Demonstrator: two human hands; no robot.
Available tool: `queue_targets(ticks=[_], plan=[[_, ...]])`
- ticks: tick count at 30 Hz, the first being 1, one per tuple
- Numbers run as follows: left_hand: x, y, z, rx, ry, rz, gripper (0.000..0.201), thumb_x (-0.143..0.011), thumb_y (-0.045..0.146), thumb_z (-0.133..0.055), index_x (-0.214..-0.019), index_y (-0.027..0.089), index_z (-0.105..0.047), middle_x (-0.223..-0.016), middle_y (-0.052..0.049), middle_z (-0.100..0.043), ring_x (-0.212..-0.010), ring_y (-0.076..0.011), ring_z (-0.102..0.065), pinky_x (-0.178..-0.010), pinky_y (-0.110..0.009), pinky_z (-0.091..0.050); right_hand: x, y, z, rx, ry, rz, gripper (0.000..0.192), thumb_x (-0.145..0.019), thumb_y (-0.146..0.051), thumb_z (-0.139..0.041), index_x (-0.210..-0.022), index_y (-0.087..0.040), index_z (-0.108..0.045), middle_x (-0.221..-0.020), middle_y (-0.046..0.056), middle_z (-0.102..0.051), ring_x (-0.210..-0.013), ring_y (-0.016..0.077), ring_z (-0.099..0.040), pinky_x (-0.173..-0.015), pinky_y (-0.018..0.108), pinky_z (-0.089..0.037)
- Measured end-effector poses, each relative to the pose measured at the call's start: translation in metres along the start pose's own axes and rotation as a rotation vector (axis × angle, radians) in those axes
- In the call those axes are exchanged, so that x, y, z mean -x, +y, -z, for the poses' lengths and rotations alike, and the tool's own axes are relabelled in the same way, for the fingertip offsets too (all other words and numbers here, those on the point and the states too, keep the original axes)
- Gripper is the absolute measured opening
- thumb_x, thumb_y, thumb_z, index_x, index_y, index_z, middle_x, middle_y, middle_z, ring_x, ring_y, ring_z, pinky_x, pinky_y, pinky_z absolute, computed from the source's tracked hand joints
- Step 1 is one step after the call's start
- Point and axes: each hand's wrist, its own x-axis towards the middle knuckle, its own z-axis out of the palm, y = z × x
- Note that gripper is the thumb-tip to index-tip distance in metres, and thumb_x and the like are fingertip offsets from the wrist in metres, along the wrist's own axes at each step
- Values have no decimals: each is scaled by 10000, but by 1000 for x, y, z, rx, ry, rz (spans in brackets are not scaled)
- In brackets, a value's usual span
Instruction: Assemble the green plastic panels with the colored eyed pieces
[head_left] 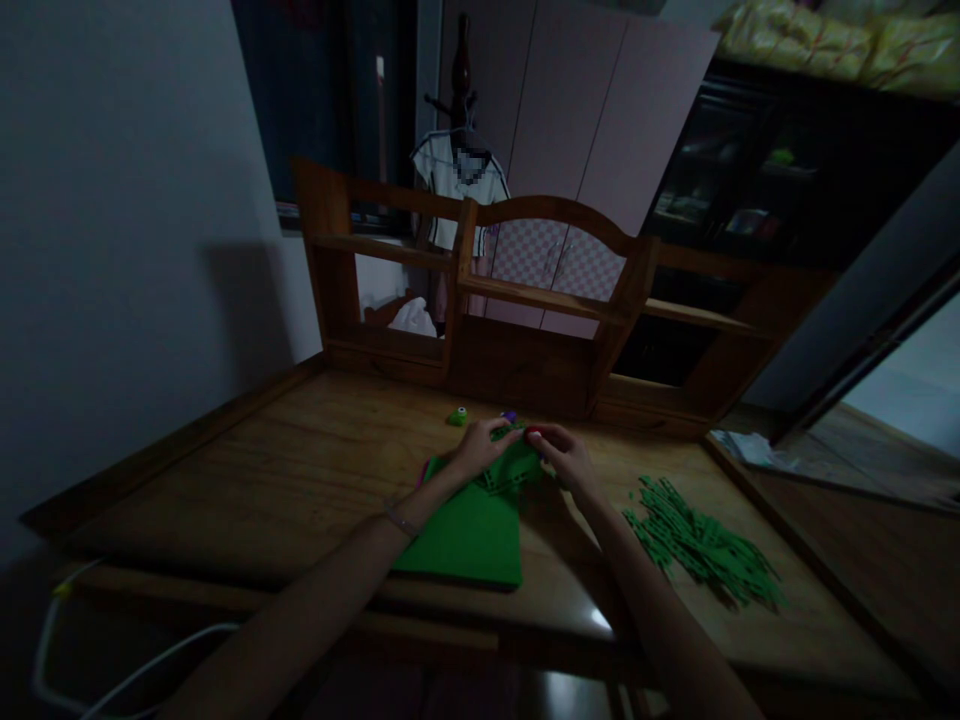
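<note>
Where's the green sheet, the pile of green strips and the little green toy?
green sheet (469, 540), head view, middle of its flat face
green strips (705, 548), head view, middle of the pile
green toy (457, 416), head view, its body

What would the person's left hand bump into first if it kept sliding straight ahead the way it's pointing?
Probably the small purple object just past the left hand, beyond the far edge of the green sheet. After that comes the wooden shelf unit. Depth is hard to judge in this dim view.
</note>
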Motion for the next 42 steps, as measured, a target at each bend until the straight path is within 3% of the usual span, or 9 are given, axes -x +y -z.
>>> queue_targets(ticks=[10, 29, 42], plan=[[1, 0, 0, 36, -7, -6, 322, -812, 436, -542, -880, 149, -669, -866, -44, -685, -836, -189, -615, -734, -260, -454, -2, 6, -1, -6, -7, 90, 340, -764, -475, -621, -961, -202, -670, -938, 54, -671, -883, 205, -615, -777, 302, -481], [1, 0, -3, -13, 5, -64, 224, -836, 350, -513, -860, 160, -630, -840, -30, -657, -793, -158, -594, -690, -237, -431, 1, 2, -5, 95, -22, 122, 341, -786, -484, -589, -958, -201, -670, -925, 54, -677, -846, 201, -625, -730, 290, -490], [3, 6, -1, -34, 11, -53, 195, -825, 332, -519, -839, 167, -624, -837, -31, -656, -798, -164, -592, -729, -250, -439, 0, 5, -4, 49, -36, 55, 397, -767, -531, -569, -926, -184, -678, -885, 61, -674, -821, 206, -611, -706, 290, -478]])
